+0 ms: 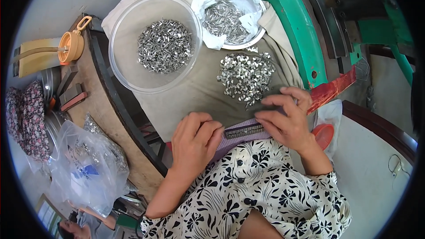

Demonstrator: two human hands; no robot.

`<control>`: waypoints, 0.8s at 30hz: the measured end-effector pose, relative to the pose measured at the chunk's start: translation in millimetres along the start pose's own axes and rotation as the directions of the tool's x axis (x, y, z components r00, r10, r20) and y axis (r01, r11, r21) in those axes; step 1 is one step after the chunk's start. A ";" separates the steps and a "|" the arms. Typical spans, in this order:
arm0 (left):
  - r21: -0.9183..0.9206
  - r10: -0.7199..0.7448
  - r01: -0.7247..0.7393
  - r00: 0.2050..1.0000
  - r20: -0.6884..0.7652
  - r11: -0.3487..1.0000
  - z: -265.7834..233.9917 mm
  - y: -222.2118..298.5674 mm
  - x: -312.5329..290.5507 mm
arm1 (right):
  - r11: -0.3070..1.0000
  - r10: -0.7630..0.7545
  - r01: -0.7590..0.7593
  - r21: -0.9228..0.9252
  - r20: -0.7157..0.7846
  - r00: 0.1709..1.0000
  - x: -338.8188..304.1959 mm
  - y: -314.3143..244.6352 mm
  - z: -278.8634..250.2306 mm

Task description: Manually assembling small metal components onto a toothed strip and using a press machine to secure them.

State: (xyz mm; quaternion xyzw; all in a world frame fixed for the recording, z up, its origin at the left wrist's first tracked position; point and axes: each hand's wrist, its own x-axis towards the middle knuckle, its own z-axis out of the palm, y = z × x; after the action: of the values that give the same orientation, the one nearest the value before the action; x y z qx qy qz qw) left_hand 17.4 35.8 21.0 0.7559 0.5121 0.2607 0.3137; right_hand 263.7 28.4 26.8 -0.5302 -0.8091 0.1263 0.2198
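Spread over the bench (95, 102) and the person's lap, a beige cloth (195, 93) keeps the small metal pieces from rolling off. A loose heap of shiny pieces (246, 76) lies on it just beyond the hands, close enough to pick from. Farther back stand a clear plastic bowl (155, 42) with another heap and a metal bowl (232, 15) lined with white cloth, so the batches stay apart.

Across the lap lies a dark narrow strip (243, 130) with a row of small pieces set along it. The left hand (195, 144) rests curled on its left end, fingers bent and pressing it down to steady it. The right hand (285, 117) covers the right end, fingers (276, 102) nearly closed; whether they pinch a piece cannot be told.

A plastic bag (84, 163) of more pieces sits at the left, and a green machine (301, 22) stands behind.
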 end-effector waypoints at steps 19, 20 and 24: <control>-0.032 0.158 -0.155 0.974 0.161 0.987 31.1 20.5 8.1 | 0.994 0.066 -0.067 0.088 0.011 0.998 -6.9 0.0 0.0; -0.029 0.164 -0.161 0.973 0.164 0.986 31.6 20.8 8.6 | 0.994 0.057 -0.059 0.094 0.026 0.998 -14.6 0.5 -0.1; -0.035 0.179 -0.176 0.969 0.168 0.984 33.0 21.5 8.5 | 0.992 0.055 -0.064 0.105 0.086 0.995 -25.7 -3.9 -0.3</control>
State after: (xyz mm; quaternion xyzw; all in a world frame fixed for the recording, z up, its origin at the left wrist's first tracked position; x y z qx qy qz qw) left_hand 57.1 31.0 15.6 0.8151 0.4111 0.2270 0.3392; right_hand 269.5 3.3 23.1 -0.5359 -0.7933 0.1979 0.2105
